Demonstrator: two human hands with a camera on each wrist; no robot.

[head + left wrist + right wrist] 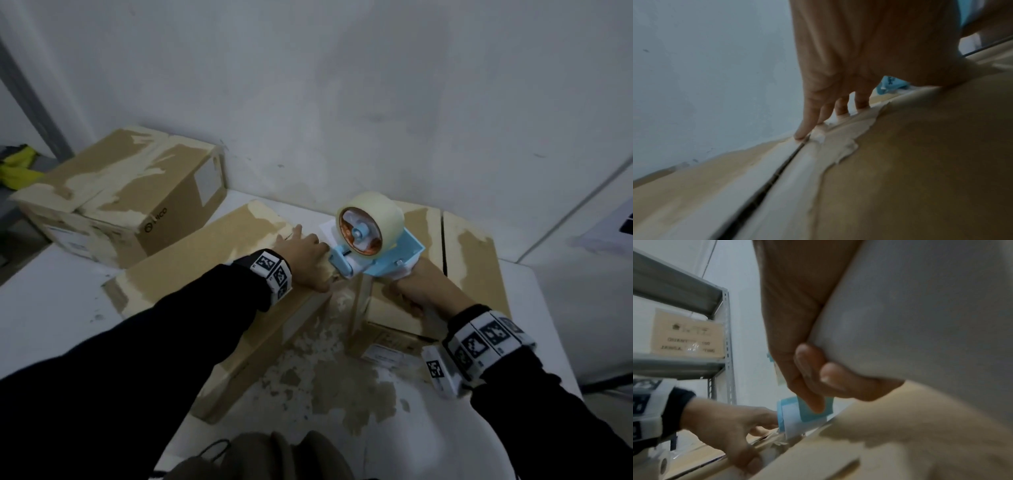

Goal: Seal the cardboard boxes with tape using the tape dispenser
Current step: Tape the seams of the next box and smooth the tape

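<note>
A blue tape dispenser point(376, 255) with a pale tape roll point(371, 214) stands between two worn cardboard boxes. My right hand point(419, 287) grips its white handle point(920, 321), fingers point(813, 369) curled round it, over the right box point(472, 257). My left hand point(305, 255) lies flat on the top of the long left box point(205, 274), beside the dispenser's front end. In the left wrist view its straight fingers point(803, 129) press near the flap seam point(777, 175). The dispenser's blue front point(809, 408) sits just past the left hand point(725, 423).
A third cardboard box point(130, 192) stands at the back left on the white table point(51, 308). The wall is close behind the boxes. A metal shelf point(727, 337) carries another box point(686, 332). A dark bag point(274, 455) lies at the near edge.
</note>
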